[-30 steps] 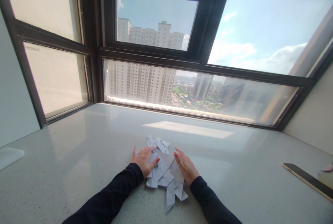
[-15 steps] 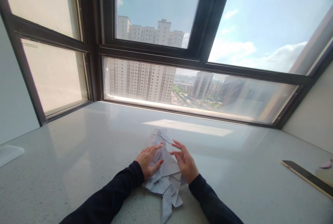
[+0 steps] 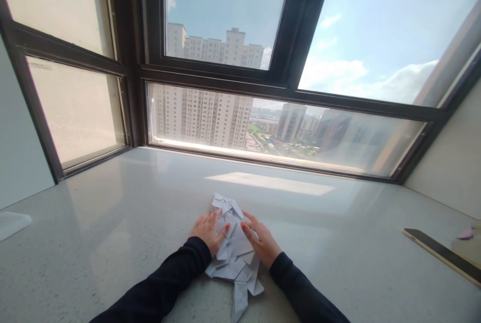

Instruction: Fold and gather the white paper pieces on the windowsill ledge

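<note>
A folded white paper figure, made of many creased layers, lies on the pale speckled counter. A long folded strip points from it toward me, and several loose-looking flaps show at its far end. My left hand grips its left side, the thumb over the top layers and the fingers along the edge. On the opposite side, my right hand has its thumb on the paper and its fingers along the right edge. What the fingertips press underneath is hidden.
The speckled counter runs to dark-framed windows at the back. At the right lies a dark flat bar with a light edge, beside a partly visible pinkish item. A whitish translucent object sits at the left edge.
The paper's far end now lies flatter, with its flaps spread differently. My right hand has come in from hovering, its thumb and fingers now against the paper. My left hand has shifted slightly left.
</note>
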`<state>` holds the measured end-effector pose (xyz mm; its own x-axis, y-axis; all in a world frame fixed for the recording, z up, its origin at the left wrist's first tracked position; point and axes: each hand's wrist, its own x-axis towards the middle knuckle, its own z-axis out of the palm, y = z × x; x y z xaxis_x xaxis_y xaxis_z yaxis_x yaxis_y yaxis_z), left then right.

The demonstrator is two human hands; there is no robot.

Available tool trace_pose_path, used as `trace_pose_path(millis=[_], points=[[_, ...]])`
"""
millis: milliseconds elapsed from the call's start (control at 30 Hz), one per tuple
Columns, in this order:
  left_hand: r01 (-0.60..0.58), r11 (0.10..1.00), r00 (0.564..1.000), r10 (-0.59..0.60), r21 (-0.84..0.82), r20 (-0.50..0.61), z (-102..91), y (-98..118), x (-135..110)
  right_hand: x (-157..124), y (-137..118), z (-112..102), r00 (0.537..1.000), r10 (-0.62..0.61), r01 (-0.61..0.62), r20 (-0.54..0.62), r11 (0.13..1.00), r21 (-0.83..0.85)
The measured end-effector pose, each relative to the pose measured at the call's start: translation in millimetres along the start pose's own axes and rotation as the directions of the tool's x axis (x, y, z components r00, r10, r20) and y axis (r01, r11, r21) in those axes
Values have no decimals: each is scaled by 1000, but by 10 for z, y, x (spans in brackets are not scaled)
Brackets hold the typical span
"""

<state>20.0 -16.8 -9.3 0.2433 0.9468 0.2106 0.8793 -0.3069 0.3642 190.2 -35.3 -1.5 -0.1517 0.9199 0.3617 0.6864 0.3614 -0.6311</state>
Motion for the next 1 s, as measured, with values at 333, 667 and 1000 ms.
trace_pose_path(millis=[333,667,1000], points=[[-237,917,969,198,-320,-151,117,-63,57,14,-40,18,998,-28,-4,60,878,479],[-383,808,890,193,-447,-414,-19,-36,75,53,64,-114,957,43,62,-285,935,349],[-137,958,940,45,-253,-338,-148,-49,44,65,141,-147,934,19,-29,-358,999,-22]])
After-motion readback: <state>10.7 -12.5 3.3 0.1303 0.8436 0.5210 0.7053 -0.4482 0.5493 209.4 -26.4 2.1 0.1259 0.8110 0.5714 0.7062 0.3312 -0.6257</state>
